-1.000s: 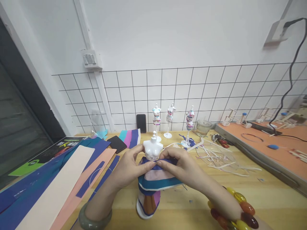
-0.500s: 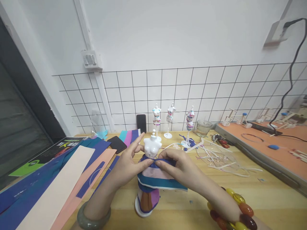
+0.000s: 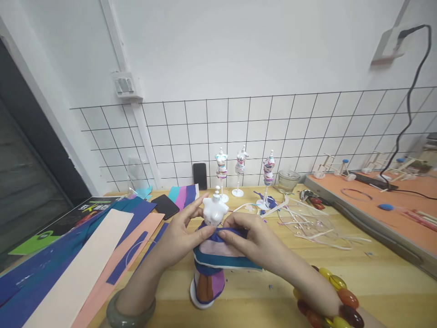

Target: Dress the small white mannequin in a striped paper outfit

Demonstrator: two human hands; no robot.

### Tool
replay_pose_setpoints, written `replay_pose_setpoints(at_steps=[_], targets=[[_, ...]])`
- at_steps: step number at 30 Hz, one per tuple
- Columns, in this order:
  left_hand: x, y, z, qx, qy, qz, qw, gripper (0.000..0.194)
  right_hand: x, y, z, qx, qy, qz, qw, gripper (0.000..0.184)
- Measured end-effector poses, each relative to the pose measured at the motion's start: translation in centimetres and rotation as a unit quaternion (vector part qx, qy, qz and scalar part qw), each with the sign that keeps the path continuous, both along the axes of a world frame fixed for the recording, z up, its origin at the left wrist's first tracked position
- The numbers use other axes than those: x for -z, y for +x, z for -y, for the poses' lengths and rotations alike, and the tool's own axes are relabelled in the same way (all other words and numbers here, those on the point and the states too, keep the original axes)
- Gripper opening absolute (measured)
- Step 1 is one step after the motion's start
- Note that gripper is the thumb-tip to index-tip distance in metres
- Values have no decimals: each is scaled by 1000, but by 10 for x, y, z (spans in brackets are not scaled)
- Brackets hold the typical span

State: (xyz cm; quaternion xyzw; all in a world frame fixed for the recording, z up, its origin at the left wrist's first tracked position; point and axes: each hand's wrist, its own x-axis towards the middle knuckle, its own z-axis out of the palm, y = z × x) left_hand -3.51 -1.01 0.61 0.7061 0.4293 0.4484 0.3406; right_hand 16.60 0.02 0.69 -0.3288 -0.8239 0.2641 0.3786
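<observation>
A small white mannequin bust [image 3: 214,210] on a round stand rises from the wooden table [image 3: 375,282] right in front of me. A striped paper skirt [image 3: 218,255] in blue, pink and teal is wrapped round its waist. My left hand [image 3: 180,237] pinches the skirt's top edge at the waist, its fingers closed on the paper. My right hand [image 3: 252,239] pinches the same edge from the other side. A green bangle sits on my left wrist, a bracelet of amber beads on my right.
Long paper strips [image 3: 78,269] in blue and peach cover the left of the table. A dark phone [image 3: 165,206] lies there, another leans on the wire grid. Three dressed mini mannequins [image 3: 241,171], a glass jar [image 3: 288,181], paper scraps [image 3: 317,225] and an orange board [image 3: 392,214] stand behind and to the right.
The mannequin and both hands have shifted slightly left and down in view as my head moved. My left index finger lifted off the bust's side and stayed raised; both hands keep pinching the skirt.
</observation>
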Motion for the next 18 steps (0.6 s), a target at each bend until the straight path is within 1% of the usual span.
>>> replay_pose_setpoints(at_steps=[5, 9, 11, 14, 18], targets=[[-1, 0, -1, 17, -8, 22, 1000, 65, -2, -1, 0, -8, -1, -1, 1000, 16], [-2, 0, 0, 30, -17, 24, 999, 62, -1, -1, -1, -5, 3, -1, 1000, 17], [-2, 1, 1, 28, -16, 12, 999, 66, 0, -2, -1, -2, 3, -1, 1000, 16], [-3, 2, 1, 5, -10, -7, 1000, 74, 0, -2, -1, 0, 3, -1, 1000, 15], [-4, 4, 1, 21, 1, 6, 1000, 70, -3, 1, 1, -11, -3, -10, 1000, 12]])
